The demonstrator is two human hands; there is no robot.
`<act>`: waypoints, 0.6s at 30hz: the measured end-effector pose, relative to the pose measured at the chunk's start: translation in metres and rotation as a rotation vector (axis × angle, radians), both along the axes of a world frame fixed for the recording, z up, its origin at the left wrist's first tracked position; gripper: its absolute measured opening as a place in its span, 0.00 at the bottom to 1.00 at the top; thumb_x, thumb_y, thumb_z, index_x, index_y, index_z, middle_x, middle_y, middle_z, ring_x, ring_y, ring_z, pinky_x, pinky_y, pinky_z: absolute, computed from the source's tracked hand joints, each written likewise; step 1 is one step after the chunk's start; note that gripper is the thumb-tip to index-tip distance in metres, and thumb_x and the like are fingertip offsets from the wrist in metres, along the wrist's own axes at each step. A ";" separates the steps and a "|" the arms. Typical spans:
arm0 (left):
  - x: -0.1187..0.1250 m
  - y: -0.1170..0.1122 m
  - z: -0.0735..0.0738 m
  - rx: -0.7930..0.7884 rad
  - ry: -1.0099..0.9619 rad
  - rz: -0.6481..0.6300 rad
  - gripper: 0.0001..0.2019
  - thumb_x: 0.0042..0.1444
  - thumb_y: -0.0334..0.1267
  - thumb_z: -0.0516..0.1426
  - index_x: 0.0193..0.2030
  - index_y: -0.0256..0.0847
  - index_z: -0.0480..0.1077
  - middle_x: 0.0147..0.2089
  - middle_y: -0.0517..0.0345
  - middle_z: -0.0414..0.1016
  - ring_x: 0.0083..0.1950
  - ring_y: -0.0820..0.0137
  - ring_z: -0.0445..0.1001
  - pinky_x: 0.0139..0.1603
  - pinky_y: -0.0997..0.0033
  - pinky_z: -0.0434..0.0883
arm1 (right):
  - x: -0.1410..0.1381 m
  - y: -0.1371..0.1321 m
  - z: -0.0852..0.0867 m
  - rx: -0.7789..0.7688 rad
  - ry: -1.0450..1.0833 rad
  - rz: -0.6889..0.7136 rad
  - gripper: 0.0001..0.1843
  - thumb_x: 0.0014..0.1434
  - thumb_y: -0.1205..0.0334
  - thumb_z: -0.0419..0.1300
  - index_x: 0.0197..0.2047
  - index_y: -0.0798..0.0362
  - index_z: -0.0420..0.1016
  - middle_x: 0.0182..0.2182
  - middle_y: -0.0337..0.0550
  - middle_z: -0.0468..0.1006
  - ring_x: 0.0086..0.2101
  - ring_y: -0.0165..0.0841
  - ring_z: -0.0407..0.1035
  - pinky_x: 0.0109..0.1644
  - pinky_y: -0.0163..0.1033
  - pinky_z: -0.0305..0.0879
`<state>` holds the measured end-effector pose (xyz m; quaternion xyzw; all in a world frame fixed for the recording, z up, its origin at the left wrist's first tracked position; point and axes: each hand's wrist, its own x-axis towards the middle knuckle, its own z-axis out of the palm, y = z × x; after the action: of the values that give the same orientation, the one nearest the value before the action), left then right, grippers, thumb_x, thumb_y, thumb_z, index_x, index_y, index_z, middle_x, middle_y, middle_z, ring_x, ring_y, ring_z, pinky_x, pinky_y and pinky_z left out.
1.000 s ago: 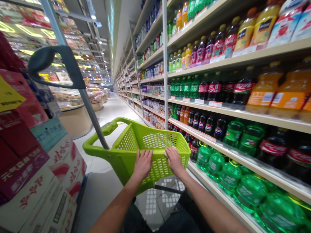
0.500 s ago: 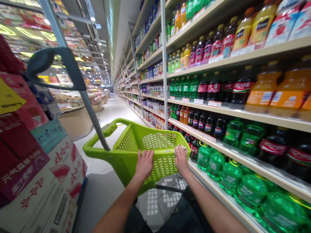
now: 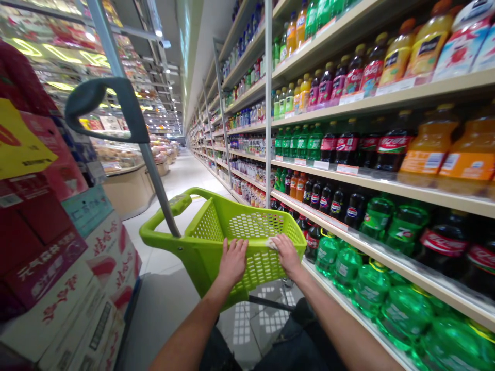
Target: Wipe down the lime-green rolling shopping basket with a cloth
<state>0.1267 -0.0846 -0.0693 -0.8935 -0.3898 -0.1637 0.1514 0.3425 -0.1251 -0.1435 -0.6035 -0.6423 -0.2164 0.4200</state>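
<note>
Right hand point(image 3: 286, 253) slid back left w/ a white cloth point(image 3: 271, 243) pressed flat on the green basket point(image 3: 216, 242) rim, centre frame; left hand point(image 3: 233, 260) stays curled over near edge, wiping ongoing

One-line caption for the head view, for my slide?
Both hands rest on a green shopping basket's rim beside soda shelves.
</note>
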 end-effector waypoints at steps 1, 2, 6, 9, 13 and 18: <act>0.000 0.000 -0.001 0.000 -0.004 0.001 0.21 0.55 0.32 0.45 0.57 0.40 0.57 0.56 0.54 0.64 0.58 0.60 0.57 0.61 0.49 0.44 | 0.015 -0.006 -0.004 0.018 0.034 -0.066 0.29 0.43 0.78 0.43 0.47 0.54 0.69 0.47 0.47 0.69 0.53 0.37 0.56 0.56 0.52 0.56; 0.001 0.000 -0.001 0.000 -0.010 0.003 0.21 0.55 0.31 0.44 0.57 0.40 0.57 0.55 0.54 0.64 0.58 0.60 0.57 0.61 0.49 0.44 | 0.028 -0.011 -0.007 0.042 0.077 -0.145 0.28 0.43 0.78 0.43 0.46 0.54 0.69 0.46 0.48 0.69 0.53 0.38 0.56 0.55 0.54 0.56; 0.008 -0.003 -0.004 -0.020 -0.042 0.009 0.21 0.55 0.31 0.44 0.57 0.39 0.58 0.55 0.53 0.65 0.58 0.59 0.57 0.61 0.48 0.44 | 0.017 -0.005 -0.008 0.103 0.137 -0.215 0.28 0.44 0.77 0.43 0.47 0.55 0.68 0.47 0.50 0.68 0.54 0.40 0.54 0.55 0.56 0.55; 0.009 -0.004 -0.003 -0.037 -0.046 -0.026 0.21 0.55 0.33 0.44 0.57 0.39 0.58 0.56 0.53 0.64 0.59 0.60 0.57 0.61 0.48 0.45 | -0.042 0.017 0.003 0.067 0.037 0.033 0.31 0.44 0.79 0.42 0.51 0.55 0.65 0.50 0.49 0.66 0.55 0.38 0.53 0.57 0.52 0.55; -0.026 0.006 0.011 0.032 -0.076 -0.114 0.21 0.54 0.32 0.46 0.56 0.38 0.59 0.57 0.53 0.64 0.60 0.65 0.57 0.62 0.53 0.45 | -0.068 0.026 0.009 0.033 -0.020 0.178 0.32 0.44 0.79 0.42 0.53 0.54 0.64 0.52 0.47 0.65 0.55 0.36 0.53 0.57 0.51 0.56; -0.095 0.019 0.033 0.234 -0.289 0.133 0.21 0.51 0.29 0.46 0.54 0.34 0.62 0.57 0.46 0.63 0.60 0.60 0.56 0.61 0.48 0.45 | -0.010 0.011 -0.005 0.081 0.097 -0.029 0.28 0.46 0.77 0.43 0.49 0.52 0.67 0.49 0.48 0.67 0.54 0.40 0.55 0.55 0.56 0.55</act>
<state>0.0313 -0.0657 -0.0358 -0.8093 -0.4438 -0.3241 0.2073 0.3327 -0.1140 -0.1486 -0.6052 -0.6031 -0.2187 0.4714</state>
